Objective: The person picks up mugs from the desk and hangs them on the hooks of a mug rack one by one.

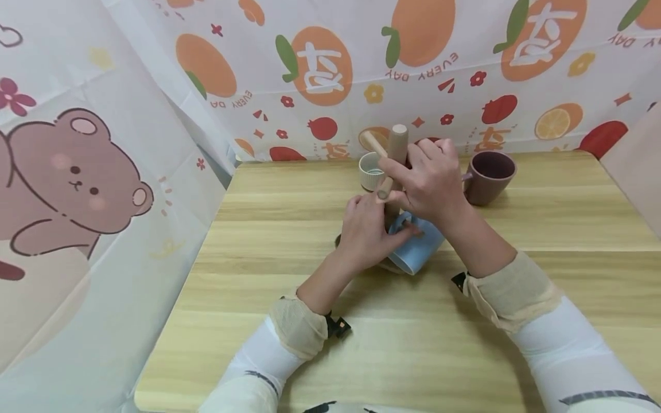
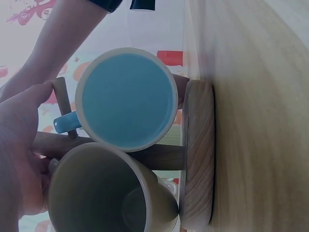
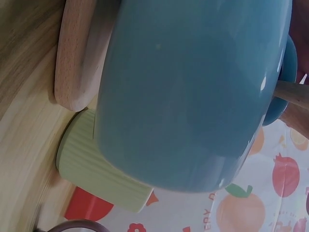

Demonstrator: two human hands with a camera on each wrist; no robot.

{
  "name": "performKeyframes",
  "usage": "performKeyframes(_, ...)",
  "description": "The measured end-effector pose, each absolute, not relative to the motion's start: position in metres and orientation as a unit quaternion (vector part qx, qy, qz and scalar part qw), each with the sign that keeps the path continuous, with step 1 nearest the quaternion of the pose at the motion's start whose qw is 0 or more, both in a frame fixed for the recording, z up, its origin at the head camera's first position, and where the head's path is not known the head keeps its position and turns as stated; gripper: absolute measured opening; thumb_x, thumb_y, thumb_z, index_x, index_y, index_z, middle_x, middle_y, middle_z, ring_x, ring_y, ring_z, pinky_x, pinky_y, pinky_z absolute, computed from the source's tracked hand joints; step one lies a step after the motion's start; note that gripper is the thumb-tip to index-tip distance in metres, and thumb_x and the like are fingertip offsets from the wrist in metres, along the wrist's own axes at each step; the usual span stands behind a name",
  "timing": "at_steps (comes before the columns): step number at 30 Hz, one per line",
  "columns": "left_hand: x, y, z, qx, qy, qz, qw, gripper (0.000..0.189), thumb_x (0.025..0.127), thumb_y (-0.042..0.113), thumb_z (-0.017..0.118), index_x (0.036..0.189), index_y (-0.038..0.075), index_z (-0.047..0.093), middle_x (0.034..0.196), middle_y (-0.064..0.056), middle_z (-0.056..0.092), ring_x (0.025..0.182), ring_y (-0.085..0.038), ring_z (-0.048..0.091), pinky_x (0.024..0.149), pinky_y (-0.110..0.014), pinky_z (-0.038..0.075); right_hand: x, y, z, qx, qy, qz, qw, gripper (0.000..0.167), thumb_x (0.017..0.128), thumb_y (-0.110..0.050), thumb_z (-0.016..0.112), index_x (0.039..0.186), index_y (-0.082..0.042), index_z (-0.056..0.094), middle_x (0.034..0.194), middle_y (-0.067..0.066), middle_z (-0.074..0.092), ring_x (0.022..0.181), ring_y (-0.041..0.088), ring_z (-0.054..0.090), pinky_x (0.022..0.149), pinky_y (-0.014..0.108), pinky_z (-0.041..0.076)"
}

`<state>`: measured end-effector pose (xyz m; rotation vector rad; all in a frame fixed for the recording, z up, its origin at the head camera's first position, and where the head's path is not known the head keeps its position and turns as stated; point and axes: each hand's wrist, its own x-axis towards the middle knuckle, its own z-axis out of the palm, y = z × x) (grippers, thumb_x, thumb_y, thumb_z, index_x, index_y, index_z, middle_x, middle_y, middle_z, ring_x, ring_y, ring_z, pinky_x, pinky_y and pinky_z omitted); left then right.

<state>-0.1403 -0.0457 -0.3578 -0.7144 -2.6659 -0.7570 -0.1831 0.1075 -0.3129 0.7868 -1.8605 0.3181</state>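
On the wooden table, a blue mug beside left hand and below right hand, both gripping the rack.

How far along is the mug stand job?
Looks done: the glossy light-blue mug hangs by its handle on a wooden peg; a grey-beige mug seems hung too, its peg hidden. In hand: left hand and right hand grip the wooden stand. Probably left: the purple-brown mug and pale-green ribbed cup, both on the wooden table.
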Motion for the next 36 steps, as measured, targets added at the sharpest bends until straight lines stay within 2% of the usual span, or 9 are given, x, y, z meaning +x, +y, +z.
performKeyframes(6, -0.146, -0.041, -0.354, -0.251, -0.926, -0.239, 0.149, 0.095, 0.071, 0.073, 0.07, 0.145, 0.024, 0.034, 0.106, 0.011, 0.06, 0.104, -0.009, 0.054, 0.095, -0.04, 0.033, -0.186, 0.11, -0.306, 0.312, -0.779, 0.128, 0.528, 0.072, 0.095, -0.072, 0.021, 0.102, -0.018, 0.069, 0.071, 0.019, 0.059, 0.065, 0.035, 0.054, 0.062, 0.049, 0.036)
performKeyframes(13, -0.147, -0.037, -0.353, -0.242, -0.931, -0.228, 0.152, 0.108, 0.065, 0.079, 0.07, 0.148, 0.023, 0.03, 0.103, 0.01, 0.061, 0.107, -0.013, 0.056, 0.101, -0.044, 0.03, -0.189, 0.111, -0.303, 0.312, -0.775, 0.134, 0.533, 0.073, 0.093, -0.074, 0.021, 0.102, -0.019, 0.069, 0.071, 0.02, 0.06, 0.066, 0.036, 0.055, 0.062, 0.05, 0.035)
performKeyframes(19, -0.144, -0.035, -0.358, -0.232, -0.935, -0.222, 0.149, 0.109, 0.064, 0.08, 0.07, 0.146, 0.02, 0.033, 0.094, 0.009, 0.057, 0.108, -0.012, 0.054, 0.106, -0.048, 0.026, -0.187, 0.11, -0.308, 0.313, -0.773, 0.135, 0.534, 0.074, 0.093, -0.074, 0.02, 0.102, -0.019, 0.069, 0.07, 0.02, 0.058, 0.065, 0.036, 0.054, 0.062, 0.05, 0.034)
performKeyframes(24, -0.141, -0.032, -0.36, -0.221, -0.938, -0.224, 0.149, 0.09, 0.064, 0.08, 0.07, 0.13, 0.023, 0.049, 0.092, 0.01, 0.055, 0.106, -0.013, 0.051, 0.112, -0.057, 0.017, -0.184, 0.109, -0.309, 0.305, -0.776, 0.129, 0.537, 0.072, 0.093, -0.074, 0.022, 0.102, -0.019, 0.068, 0.07, 0.02, 0.057, 0.063, 0.035, 0.051, 0.062, 0.049, 0.034)
performKeyframes(26, -0.139, -0.032, -0.362, -0.218, -0.939, -0.223, 0.144, 0.086, 0.064, 0.08, 0.069, 0.126, 0.023, 0.05, 0.098, 0.01, 0.056, 0.113, -0.014, 0.05, 0.113, -0.062, 0.013, -0.182, 0.108, -0.309, 0.298, -0.781, 0.124, 0.534, 0.07, 0.091, -0.075, 0.025, 0.101, -0.019, 0.067, 0.07, 0.019, 0.057, 0.062, 0.034, 0.049, 0.062, 0.049, 0.033)
performKeyframes(29, -0.138, -0.031, -0.364, -0.217, -0.94, -0.223, 0.137, 0.095, 0.066, 0.08, 0.068, 0.139, 0.024, 0.042, 0.119, 0.009, 0.058, 0.127, -0.015, 0.046, 0.113, -0.066, 0.009, -0.176, 0.107, -0.309, 0.285, -0.792, 0.119, 0.526, 0.065, 0.089, -0.075, 0.034, 0.1, -0.019, 0.066, 0.068, 0.018, 0.055, 0.061, 0.034, 0.046, 0.061, 0.049, 0.031)
performKeyframes(32, -0.137, -0.031, -0.366, -0.221, -0.938, -0.233, 0.132, 0.103, 0.069, 0.075, 0.07, 0.15, 0.028, 0.028, 0.142, 0.011, 0.048, 0.136, -0.015, 0.04, 0.112, -0.068, 0.006, -0.169, 0.106, -0.309, 0.273, -0.807, 0.111, 0.512, 0.058, 0.088, -0.072, 0.045, 0.103, -0.021, 0.067, 0.068, 0.018, 0.054, 0.062, 0.033, 0.046, 0.063, 0.05, 0.032)
performKeyframes(36, -0.137, -0.032, -0.369, -0.235, -0.932, -0.247, 0.128, 0.104, 0.072, 0.065, 0.072, 0.154, 0.029, 0.02, 0.152, 0.016, 0.035, 0.14, -0.012, 0.036, 0.112, -0.069, 0.005, -0.16, 0.104, -0.311, 0.258, -0.817, 0.11, 0.504, 0.049, 0.091, -0.064, 0.054, 0.113, -0.023, 0.07, 0.069, 0.017, 0.057, 0.066, 0.034, 0.051, 0.066, 0.049, 0.036)
